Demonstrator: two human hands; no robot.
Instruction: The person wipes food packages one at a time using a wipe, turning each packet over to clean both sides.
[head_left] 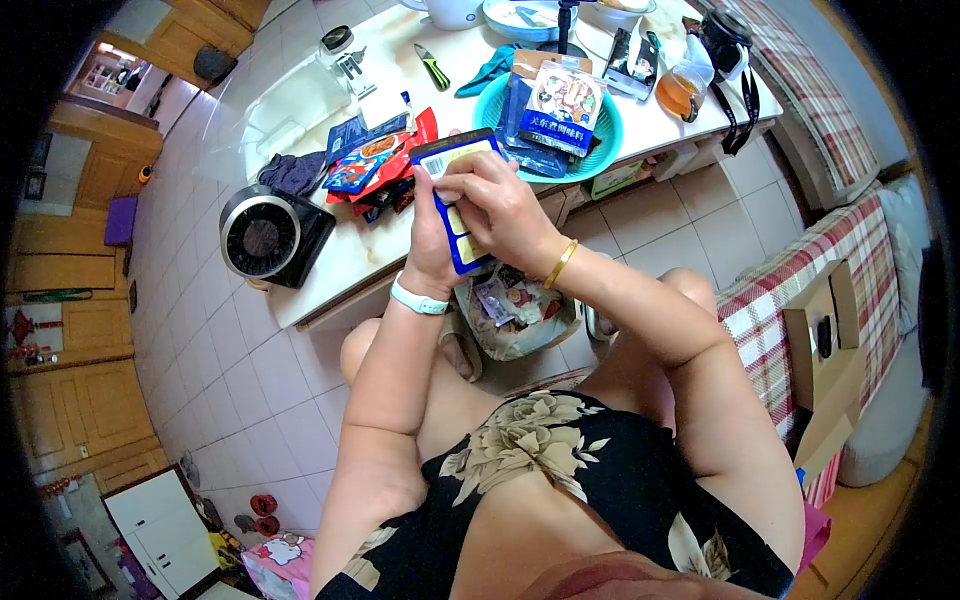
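Two hands [428, 240] [512, 218], one blue-edged packet [450, 155], one turquoise basket [608, 136]

You had a bare strip of bench [358, 250] by the near edge, between the black round-faced device [262, 235] and your left hand [432, 240]. Red packets [425, 128] blocked it behind. Right side was tight: the teal basket [612, 150], packets heaped above its rim, stood just beyond your right hand [505, 210]. Your forward lane ran between heap and basket; the knife [433, 68] and teal cloth [488, 74] narrowed its far end. Below your hands, a bag-lined bin [520, 340] took up the space between your knees.
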